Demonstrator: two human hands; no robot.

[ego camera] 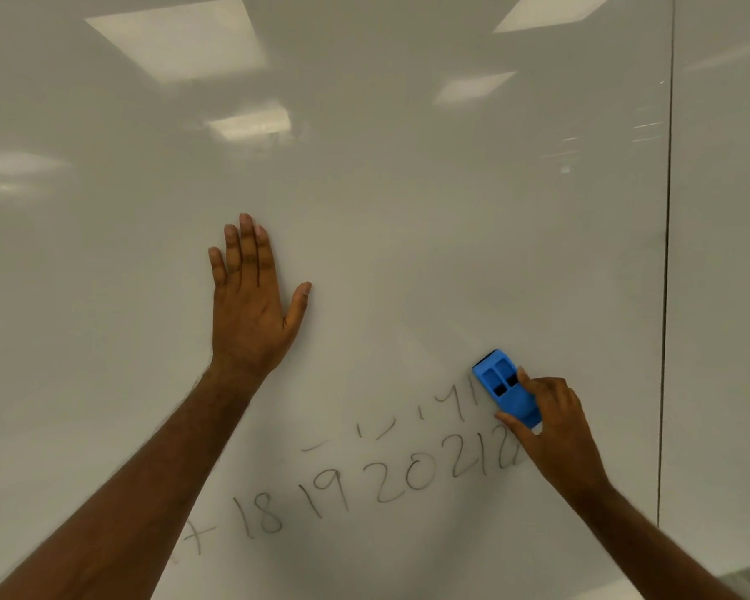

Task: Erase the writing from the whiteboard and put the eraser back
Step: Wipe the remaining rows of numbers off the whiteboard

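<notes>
While the left hand (252,296) lay flat against the whiteboard (408,210), fingers straight and close together, thumb spread to the right, holding nothing, the right hand (555,426) gripped the eraser (505,385); its thumb ran along the eraser's lower left side, and its fingers curled over the upper right side. The blue eraser was pressed to the board, tilted with its free end toward the upper left; only its lower right end was covered by the fingers; two dark recesses showed in its back. It lay well to the right of the left hand and lower on the board, just at the right end of the upper row of writing (382,426). That upper row was reduced to faint fragments of strokes; the lower row (321,500) was legible as "18 19 20 21", with further digits hidden behind the right hand and a cross-like mark at its left end. Both forearms rose from the bottom edge, the left from the lower left, the right from the lower right. Ceiling lights (178,36) were reflected in the glossy surface; a dark vertical seam (667,253) ran down the board to the right of the eraser.
</notes>
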